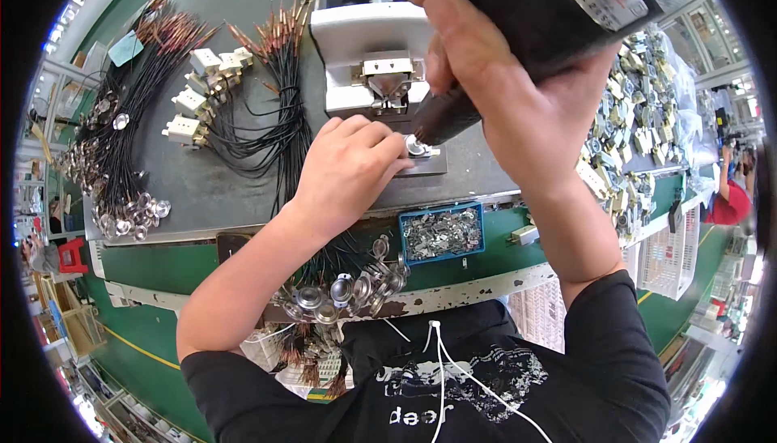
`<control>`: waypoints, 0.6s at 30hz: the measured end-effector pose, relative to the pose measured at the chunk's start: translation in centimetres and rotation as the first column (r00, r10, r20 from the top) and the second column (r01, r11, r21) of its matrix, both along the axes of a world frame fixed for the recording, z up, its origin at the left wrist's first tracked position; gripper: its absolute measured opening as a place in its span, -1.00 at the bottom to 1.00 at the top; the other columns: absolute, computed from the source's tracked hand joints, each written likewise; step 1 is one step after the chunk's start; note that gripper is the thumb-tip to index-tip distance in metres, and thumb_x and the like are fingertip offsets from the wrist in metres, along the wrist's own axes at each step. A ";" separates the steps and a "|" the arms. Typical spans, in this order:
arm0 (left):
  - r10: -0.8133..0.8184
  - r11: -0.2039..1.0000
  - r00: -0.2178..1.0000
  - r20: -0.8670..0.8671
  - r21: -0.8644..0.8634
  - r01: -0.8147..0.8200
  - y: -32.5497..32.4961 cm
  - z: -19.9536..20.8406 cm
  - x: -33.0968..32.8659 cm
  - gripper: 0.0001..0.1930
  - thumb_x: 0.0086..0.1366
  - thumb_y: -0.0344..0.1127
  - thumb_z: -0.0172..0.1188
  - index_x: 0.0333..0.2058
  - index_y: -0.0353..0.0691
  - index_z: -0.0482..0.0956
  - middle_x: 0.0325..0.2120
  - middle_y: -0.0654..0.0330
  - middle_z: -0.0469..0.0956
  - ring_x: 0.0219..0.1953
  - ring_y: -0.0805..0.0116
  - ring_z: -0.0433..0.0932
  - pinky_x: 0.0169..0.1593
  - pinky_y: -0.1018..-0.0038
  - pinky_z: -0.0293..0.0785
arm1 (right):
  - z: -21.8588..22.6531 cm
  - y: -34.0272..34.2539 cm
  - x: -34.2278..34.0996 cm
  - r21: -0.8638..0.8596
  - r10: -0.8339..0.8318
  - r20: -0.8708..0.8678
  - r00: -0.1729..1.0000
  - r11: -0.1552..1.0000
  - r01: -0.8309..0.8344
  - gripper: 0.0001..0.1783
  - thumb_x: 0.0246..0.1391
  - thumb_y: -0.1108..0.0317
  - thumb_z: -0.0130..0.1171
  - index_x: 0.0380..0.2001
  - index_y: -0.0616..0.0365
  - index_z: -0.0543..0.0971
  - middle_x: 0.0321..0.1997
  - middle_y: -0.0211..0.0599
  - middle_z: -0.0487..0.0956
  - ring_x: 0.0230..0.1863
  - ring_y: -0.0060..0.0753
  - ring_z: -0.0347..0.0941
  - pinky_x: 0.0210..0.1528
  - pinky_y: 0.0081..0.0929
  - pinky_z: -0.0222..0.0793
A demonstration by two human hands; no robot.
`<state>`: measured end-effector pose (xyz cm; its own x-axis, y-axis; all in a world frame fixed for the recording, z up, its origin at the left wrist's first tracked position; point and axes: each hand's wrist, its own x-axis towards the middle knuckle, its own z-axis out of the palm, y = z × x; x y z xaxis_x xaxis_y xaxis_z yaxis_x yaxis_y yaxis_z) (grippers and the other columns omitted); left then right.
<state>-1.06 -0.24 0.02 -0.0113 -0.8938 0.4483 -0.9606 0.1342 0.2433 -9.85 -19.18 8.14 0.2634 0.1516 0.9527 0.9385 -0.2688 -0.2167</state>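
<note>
My right hand [510, 78] is wrapped round a thick black power screwdriver [526, 14] with a white label. The tool slants down to the left, and its narrow end meets a small round metal part [416, 148] on a flat metal block [425, 165]. From the left, my left hand [350, 159] reaches in with curled fingers, its thumb and fingertips closed at the edge of that part. Just beyond the block stands a pale machine [356, 38] with a metal fixture [388, 78] at its front. The exact contact under the tool tip is partly hidden.
A blue tray [443, 234] of small metal pieces hangs at the table's near edge. Bundles of black wires [283, 111] with white connectors [190, 103] lie left, more wires [137, 127] beyond. Metal discs [344, 289] hang close to my body. White parts [635, 111] are heaped right.
</note>
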 end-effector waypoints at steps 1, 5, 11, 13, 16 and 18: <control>0.001 1.000 1.000 0.008 0.001 -0.001 0.2 -0.1 0.0 -0.81 0.12 -0.22 0.42 -0.36 -0.07 0.59 -0.37 0.35 0.58 -0.23 0.31 0.55 -0.11 0.31 0.43 | -0.3 0.6 -0.8 0.038 -0.029 -0.022 0.999 0.999 0.030 -0.18 0.07 0.64 0.35 0.32 0.26 0.14 -0.03 -0.22 0.55 -0.03 -0.46 0.55 -0.04 -0.46 0.52; -0.001 1.000 1.000 0.001 -0.001 0.001 0.6 -0.4 0.5 -0.83 0.12 -0.24 0.42 -0.35 -0.08 0.62 -0.29 0.34 0.61 -0.17 0.29 0.57 -0.07 0.30 0.44 | -0.8 2.4 -1.3 0.193 -0.117 -0.112 0.987 0.972 0.137 -0.16 0.07 0.63 0.36 0.33 0.26 0.13 0.01 -0.21 0.53 0.00 -0.45 0.53 -0.01 -0.45 0.50; -0.011 0.998 0.987 -0.158 0.064 0.022 0.9 -0.9 0.9 -0.87 0.15 -0.34 0.37 -0.31 -0.13 0.65 -0.16 0.28 0.63 -0.10 0.20 0.58 -0.06 0.25 0.48 | -0.6 5.1 -0.1 0.380 -0.198 -0.258 0.946 0.879 0.288 -0.14 0.06 0.62 0.37 0.35 0.27 0.12 0.06 -0.19 0.49 0.04 -0.44 0.51 0.03 -0.44 0.48; -0.006 0.998 0.981 -0.191 0.063 0.019 1.0 -0.9 0.8 -0.88 0.15 -0.36 0.36 -0.31 -0.13 0.65 -0.15 0.28 0.63 -0.11 0.19 0.58 -0.07 0.26 0.49 | -0.5 5.7 -0.5 0.429 -0.208 -0.312 0.927 0.840 0.333 -0.13 0.06 0.61 0.38 0.35 0.27 0.12 0.07 -0.18 0.48 0.05 -0.43 0.50 0.05 -0.43 0.47; -0.003 0.996 0.984 -0.180 0.088 0.019 1.0 -0.5 0.9 -0.88 0.14 -0.39 0.35 -0.32 -0.15 0.65 -0.16 0.26 0.62 -0.13 0.17 0.57 -0.07 0.26 0.50 | -0.2 6.7 -0.9 0.495 -0.210 -0.389 0.897 0.774 0.395 -0.12 0.05 0.61 0.38 0.36 0.27 0.11 0.10 -0.17 0.46 0.07 -0.43 0.48 0.07 -0.43 0.46; -0.004 0.995 0.981 -0.196 0.095 0.023 1.0 -0.7 1.0 -0.88 0.13 -0.41 0.35 -0.32 -0.16 0.65 -0.16 0.24 0.61 -0.16 0.15 0.56 -0.06 0.23 0.51 | 0.0 7.1 -1.2 0.533 -0.206 -0.440 0.874 0.724 0.439 -0.11 0.05 0.61 0.39 0.36 0.27 0.10 0.11 -0.17 0.45 0.08 -0.42 0.48 0.09 -0.42 0.45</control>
